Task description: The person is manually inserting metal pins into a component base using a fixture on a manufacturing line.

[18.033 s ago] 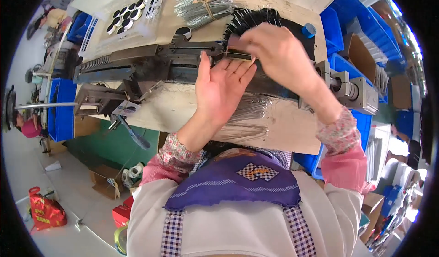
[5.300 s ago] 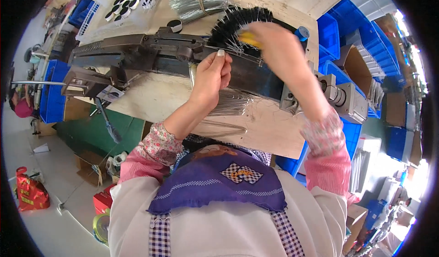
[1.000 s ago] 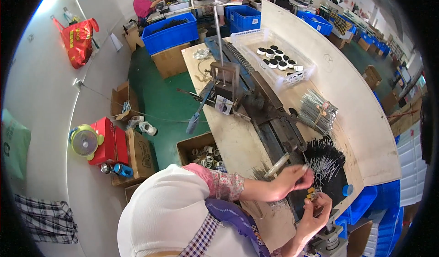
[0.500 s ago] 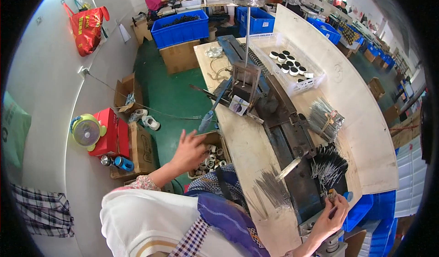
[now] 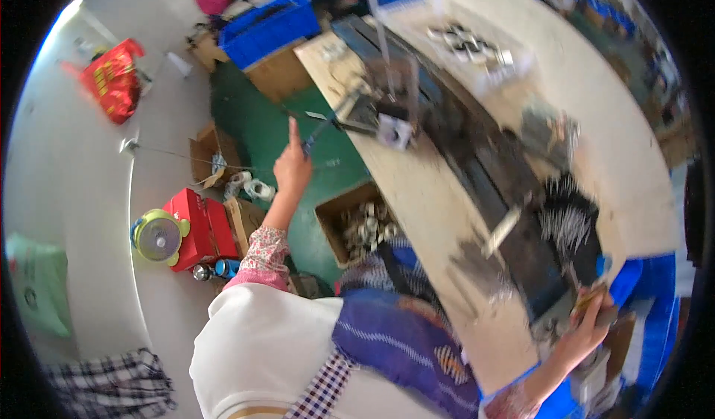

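Blue-handled lever (image 5: 316,132) — left hand (image 5: 292,169) reaches it, right hand (image 5: 588,326) at bench (image 5: 417,195).

One head-worn fisheye view looks steeply down and to the left, over the person's own shoulder. The desk (image 5: 447,218) runs slantwise across the right half, close by; the floor (image 5: 89,195) fills the left. Motion blurs the picture.

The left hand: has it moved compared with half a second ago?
Yes. The left hand was low beside the open cardboard box under the workbench; now it is raised beyond that box, over the green floor, one finger pointing toward the blue crate.
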Available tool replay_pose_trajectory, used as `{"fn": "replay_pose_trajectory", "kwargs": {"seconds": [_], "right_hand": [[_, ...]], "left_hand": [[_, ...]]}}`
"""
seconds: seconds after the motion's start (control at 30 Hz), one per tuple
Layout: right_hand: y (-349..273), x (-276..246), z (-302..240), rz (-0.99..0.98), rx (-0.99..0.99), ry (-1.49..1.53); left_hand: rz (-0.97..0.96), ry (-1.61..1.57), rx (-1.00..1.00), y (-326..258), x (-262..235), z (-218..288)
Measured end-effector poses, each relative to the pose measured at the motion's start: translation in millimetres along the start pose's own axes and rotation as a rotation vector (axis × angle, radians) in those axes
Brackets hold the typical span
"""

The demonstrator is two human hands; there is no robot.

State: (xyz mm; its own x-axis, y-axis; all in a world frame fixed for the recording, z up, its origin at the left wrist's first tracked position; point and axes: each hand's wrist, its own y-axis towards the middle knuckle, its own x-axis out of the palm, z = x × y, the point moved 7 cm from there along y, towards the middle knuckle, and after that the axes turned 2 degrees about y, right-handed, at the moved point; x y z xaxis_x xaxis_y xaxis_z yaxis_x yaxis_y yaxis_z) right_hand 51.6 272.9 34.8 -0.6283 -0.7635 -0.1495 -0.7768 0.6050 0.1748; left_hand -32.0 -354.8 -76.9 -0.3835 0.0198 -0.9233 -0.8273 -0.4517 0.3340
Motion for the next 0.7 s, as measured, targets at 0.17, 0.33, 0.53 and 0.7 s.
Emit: {"fn": "replay_pose_trajectory", "kwargs": {"seconds": [0.17,0.33,0.53,0.7], "right_hand": [[11,-2,-5,-0.044,-0.059,0.092],[12,12,-10,-0.124,-0.106,0.031],[-1,4,-13,-0.095,-0.139,-0.051],[2,-7,-22,-0.024,-0.106,-0.149]], "left_hand": [[-0.002,-0.199,0.115,-53,-17,88],[0.005,-0.453,0.371,-54,-24,169],[-0.86,-1.293,-0.327,-33,60,201],[-0.749,-1.509,-0.38,-41,67,202]]}}
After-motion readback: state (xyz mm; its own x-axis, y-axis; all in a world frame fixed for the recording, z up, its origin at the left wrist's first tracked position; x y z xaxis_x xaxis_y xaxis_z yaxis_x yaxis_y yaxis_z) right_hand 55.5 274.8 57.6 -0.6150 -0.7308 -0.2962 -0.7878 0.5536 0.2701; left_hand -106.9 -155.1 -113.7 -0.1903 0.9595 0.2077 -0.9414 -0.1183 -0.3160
